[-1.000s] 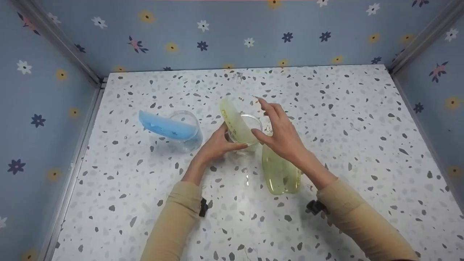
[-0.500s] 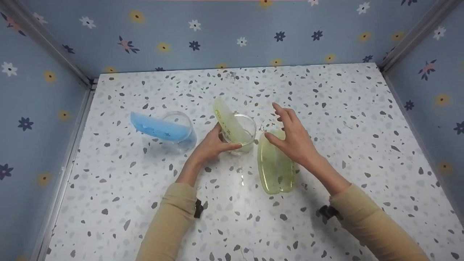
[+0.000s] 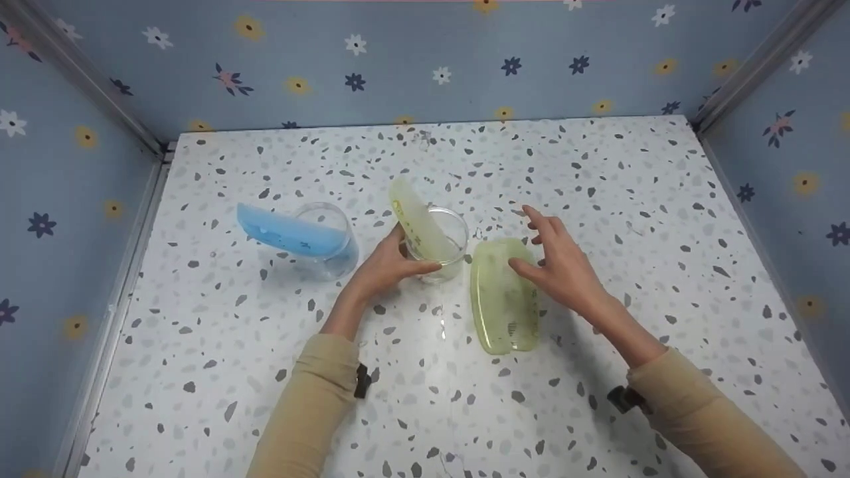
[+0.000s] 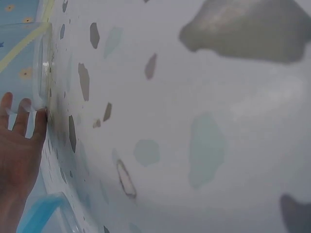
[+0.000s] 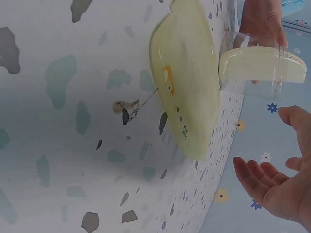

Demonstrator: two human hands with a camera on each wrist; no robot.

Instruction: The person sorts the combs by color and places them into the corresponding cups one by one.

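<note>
A clear cup was held upright on the tabletop by the left hand, its thumb laid across the near side and its fingers set against the left side. In that cup a pale yellow piece was tilted, its upper end raised past the rim toward the far left. Just to the right of the cup, a yellow-green piece was laid on the tabletop; in the right wrist view a small orange figure could be seen printed on it. The right hand was held wide above the right side of that piece, thumb and fingers parted, with nothing gripped and no contact made. To the left, a blue piece was leaned in a second clear cup, its raised end pointed left. Tan sleeves were worn on both arms, and the far wall was patterned with flowers.
</note>
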